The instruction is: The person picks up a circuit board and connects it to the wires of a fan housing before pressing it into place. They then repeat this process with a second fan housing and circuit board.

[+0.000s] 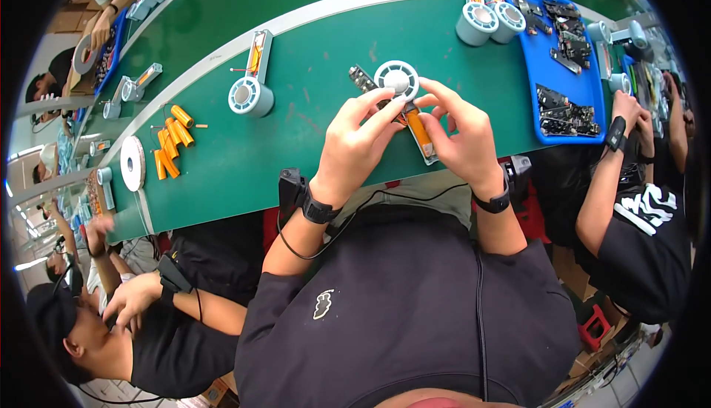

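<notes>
Head view: mid-assembly on a small handheld fan [398,82], held just above the green bench [311,112]. Left hand [354,145] and right hand [461,138] both pinch its open handle; the orange battery cell [418,131] sits between the fingers. Looks like seating the cell or wiring, though the contact point is partly hidden. The next move probably needs a steady thumb press. Spare cells [172,141] lie well left, blue tray [535,75] right.

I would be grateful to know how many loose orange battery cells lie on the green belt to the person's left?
5 loose orange cells lie clustered by the white tape roll: one at top, two in the middle, two lower. More may be hidden in the overlap.
</notes>
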A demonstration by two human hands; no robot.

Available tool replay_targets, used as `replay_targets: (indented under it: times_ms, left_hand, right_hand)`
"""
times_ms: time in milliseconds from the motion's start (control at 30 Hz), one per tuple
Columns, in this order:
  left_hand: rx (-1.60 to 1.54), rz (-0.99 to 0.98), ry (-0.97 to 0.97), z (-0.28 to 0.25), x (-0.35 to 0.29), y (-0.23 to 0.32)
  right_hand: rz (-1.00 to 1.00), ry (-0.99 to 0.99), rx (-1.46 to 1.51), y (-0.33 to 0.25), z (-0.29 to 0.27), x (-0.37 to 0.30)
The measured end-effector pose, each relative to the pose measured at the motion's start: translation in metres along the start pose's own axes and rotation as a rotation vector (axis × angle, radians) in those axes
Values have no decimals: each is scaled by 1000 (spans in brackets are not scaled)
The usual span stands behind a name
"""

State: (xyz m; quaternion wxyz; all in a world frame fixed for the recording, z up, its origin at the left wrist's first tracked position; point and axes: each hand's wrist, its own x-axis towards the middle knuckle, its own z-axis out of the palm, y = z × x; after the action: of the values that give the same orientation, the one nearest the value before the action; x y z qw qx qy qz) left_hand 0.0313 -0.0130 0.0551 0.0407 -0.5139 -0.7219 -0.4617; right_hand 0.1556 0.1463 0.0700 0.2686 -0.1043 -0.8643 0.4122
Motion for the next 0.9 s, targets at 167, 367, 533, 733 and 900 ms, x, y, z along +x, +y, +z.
replay_targets:
  times_ms: [167, 367, 533, 733, 900]
  left_hand:
    - [53, -80, -83, -4, 13, 1]
    - [-663, -777, -317, 1, 25, 14]
    - [-517, -479, -355, -14, 39, 21]
    - [78, 289, -321, 10, 57, -10]
    - [24, 315, -342, 22, 55, -26]
  right_hand:
    - [96, -62, 112, -3, -27, -7]
    - [464, -516, 464, 7, -17, -2]
    - [577, -750, 569, 17, -33, 20]
    - [375, -990, 122, 18, -52, 63]
    - [79, -1068, -347, 9, -59, 72]
